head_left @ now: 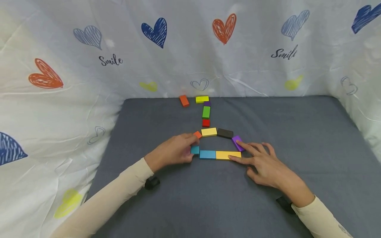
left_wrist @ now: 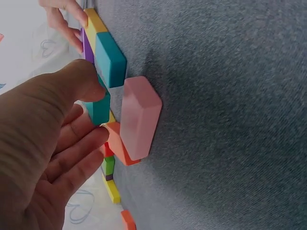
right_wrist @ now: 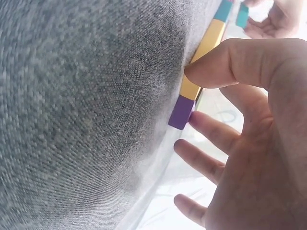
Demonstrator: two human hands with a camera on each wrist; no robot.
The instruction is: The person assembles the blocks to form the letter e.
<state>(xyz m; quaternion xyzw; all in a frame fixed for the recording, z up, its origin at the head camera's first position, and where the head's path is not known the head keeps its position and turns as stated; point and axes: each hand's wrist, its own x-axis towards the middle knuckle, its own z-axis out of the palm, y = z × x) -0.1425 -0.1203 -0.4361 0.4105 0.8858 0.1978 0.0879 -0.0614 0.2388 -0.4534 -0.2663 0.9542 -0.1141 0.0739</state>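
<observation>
My left hand [head_left: 175,150] pinches a small teal block [left_wrist: 99,109] between thumb and fingertips, at the left end of a blue block [head_left: 207,155]. A pink block [left_wrist: 139,117] stands beside it in the left wrist view; in the head view the hand hides it. My right hand [head_left: 265,165] has its fingers spread. Its thumb touches a long yellow block [head_left: 221,155], and its index fingertip rests on a purple block [head_left: 237,142]. A black block [head_left: 225,133], a pale yellow block [head_left: 209,132] and an orange block [head_left: 197,134] form the far side of the loop.
Beyond the loop, a red block [head_left: 206,123], a green block [head_left: 206,112], a small dark purple block [head_left: 207,103] and a yellow block [head_left: 202,99] make a column. Another orange block [head_left: 184,100] lies left of it. A white heart-printed curtain [head_left: 178,66] hangs behind the grey tabletop [head_left: 297,132].
</observation>
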